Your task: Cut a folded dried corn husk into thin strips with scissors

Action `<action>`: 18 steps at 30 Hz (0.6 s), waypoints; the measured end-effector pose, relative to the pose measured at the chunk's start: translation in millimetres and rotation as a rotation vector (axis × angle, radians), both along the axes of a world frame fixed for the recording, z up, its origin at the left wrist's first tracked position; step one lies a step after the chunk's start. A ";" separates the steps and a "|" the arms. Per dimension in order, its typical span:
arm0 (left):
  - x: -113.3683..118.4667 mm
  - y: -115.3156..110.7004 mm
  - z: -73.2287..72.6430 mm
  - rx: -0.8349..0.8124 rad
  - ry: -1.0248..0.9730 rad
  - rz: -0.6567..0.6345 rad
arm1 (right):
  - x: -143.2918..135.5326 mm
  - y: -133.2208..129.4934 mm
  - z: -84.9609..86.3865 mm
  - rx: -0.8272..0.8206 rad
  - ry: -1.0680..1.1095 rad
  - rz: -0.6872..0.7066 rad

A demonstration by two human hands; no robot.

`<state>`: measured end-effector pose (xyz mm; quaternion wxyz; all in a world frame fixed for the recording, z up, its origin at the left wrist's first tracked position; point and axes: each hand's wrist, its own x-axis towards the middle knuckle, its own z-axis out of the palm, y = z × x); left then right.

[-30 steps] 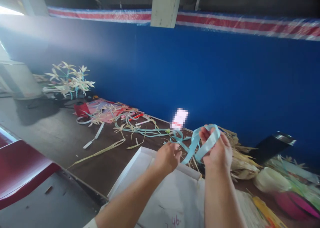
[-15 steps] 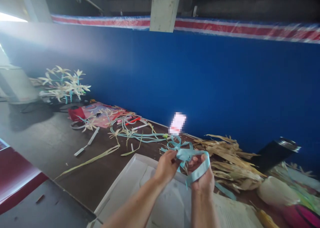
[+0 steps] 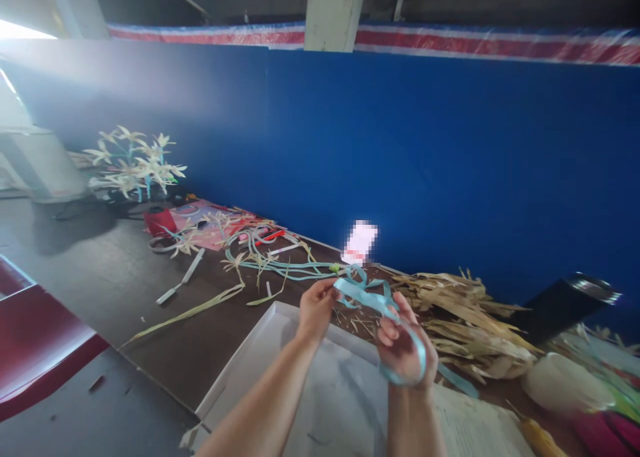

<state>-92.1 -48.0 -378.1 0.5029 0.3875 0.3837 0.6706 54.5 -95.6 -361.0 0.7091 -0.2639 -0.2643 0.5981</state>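
Note:
A light-blue ribbon (image 3: pixel 364 297) stretches between my two hands above a shallow white box lid (image 3: pixel 345 390). My left hand (image 3: pixel 316 310) pinches one end of it between thumb and fingers. The ribbon runs across to my right hand (image 3: pixel 407 347), whose curled fingers hold it, and a loop hangs down over that palm, blurred by motion. More loops of blue ribbon (image 3: pixel 373 280) lie on the table just behind the hands.
Dried husks (image 3: pixel 465 317) are heaped on the right beside a dark flask (image 3: pixel 570 307) and a pale cup (image 3: pixel 567 383). Blue-wrapped stems (image 3: pixel 280 268) with pale flowers lie left of centre. Behind them stands a flower arrangement (image 3: pixel 143 163). A blue partition (image 3: pixel 425 163) borders the table.
My hands have moved apart, drawing the ribbon straighter between them. My left hand has shifted left and up, and the hanging loop has swung round my right palm.

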 end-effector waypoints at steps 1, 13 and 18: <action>-1.4 0.6 0.7 0.010 -0.043 -0.002 | -0.7 0.6 -0.7 -0.056 -0.028 0.024; -6.1 -8.3 14.1 0.100 -0.322 -0.203 | -16.9 5.0 -5.7 -0.114 -0.160 0.159; -14.6 -10.7 16.1 0.119 -0.415 -0.265 | -5.1 2.9 5.8 0.125 0.006 -0.118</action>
